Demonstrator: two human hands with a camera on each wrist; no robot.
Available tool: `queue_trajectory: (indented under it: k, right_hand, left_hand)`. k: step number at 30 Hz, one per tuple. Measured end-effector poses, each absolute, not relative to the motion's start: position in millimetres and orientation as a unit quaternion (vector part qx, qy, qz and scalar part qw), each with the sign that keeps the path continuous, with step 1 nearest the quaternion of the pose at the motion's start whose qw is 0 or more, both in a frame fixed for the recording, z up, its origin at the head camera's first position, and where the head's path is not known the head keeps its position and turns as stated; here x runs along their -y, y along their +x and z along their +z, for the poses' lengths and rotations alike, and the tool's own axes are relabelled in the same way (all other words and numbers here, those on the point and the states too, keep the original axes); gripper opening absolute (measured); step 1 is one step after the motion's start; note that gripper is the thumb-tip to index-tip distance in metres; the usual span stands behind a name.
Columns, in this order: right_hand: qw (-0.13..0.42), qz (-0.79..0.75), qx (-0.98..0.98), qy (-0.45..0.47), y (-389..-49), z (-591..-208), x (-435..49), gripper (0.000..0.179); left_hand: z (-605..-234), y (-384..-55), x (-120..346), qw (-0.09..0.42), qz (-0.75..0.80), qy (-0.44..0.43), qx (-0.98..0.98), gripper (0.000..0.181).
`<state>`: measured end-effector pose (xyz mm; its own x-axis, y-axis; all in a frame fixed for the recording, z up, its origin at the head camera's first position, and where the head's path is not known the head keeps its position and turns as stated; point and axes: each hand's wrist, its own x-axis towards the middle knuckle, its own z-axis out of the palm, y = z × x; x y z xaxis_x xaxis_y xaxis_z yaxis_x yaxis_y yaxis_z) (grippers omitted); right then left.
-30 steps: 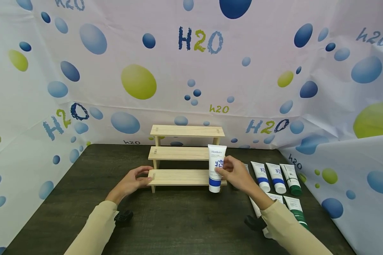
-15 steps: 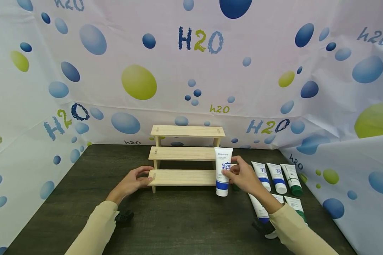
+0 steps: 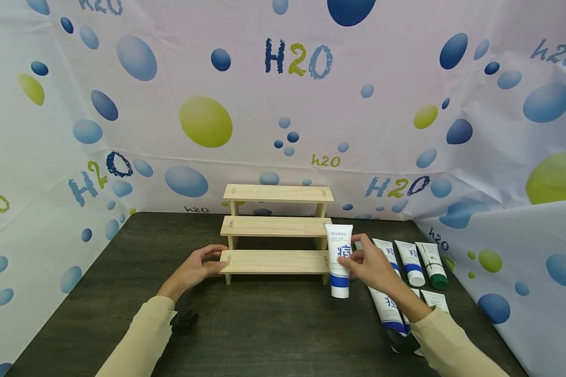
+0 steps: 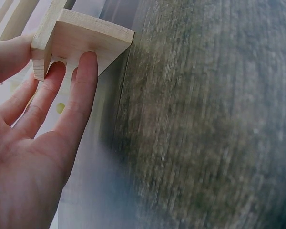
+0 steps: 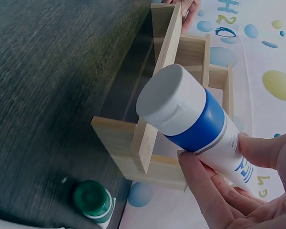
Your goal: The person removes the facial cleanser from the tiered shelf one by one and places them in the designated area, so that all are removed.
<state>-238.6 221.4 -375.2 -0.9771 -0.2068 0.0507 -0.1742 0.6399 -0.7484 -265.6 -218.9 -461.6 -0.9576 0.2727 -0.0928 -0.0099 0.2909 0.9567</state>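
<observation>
A white squeeze tube (image 3: 338, 243) with a blue band and white cap hangs cap down, pinched between the thumb and fingers of my right hand (image 3: 371, 266). It is just off the right end of a three-step wooden display stand (image 3: 273, 262), in front of it and apart from the table. The right wrist view shows the tube's cap (image 5: 162, 98) nearest the camera. My left hand (image 3: 195, 269) grips the left end of the stand's lowest step; in the left wrist view its thumb and fingers lie on either side of the wooden end (image 4: 50, 36).
Several tubes lie in two rows on the dark table (image 3: 273, 324) at the right, including a blue-banded tube (image 3: 409, 262) and a green-capped tube (image 3: 432, 264). The right forearm covers part of the front row. A printed H2O sheet (image 3: 264, 104) hangs behind.
My right hand has carried the tube rightward and slightly lower, from in front of the lowest step to past its right end. The left hand and stand stay put.
</observation>
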Motion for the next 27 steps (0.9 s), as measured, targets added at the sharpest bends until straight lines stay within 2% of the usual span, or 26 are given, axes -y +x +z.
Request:
queue_trajectory:
  k: [27]
  right_hand:
    - [0.065,-0.347,-0.934,-0.059,-219,-385,-249,0.065]
  left_hand:
    - [-463,-267,218,0.119,0.583,0.078,-0.800,0.061]
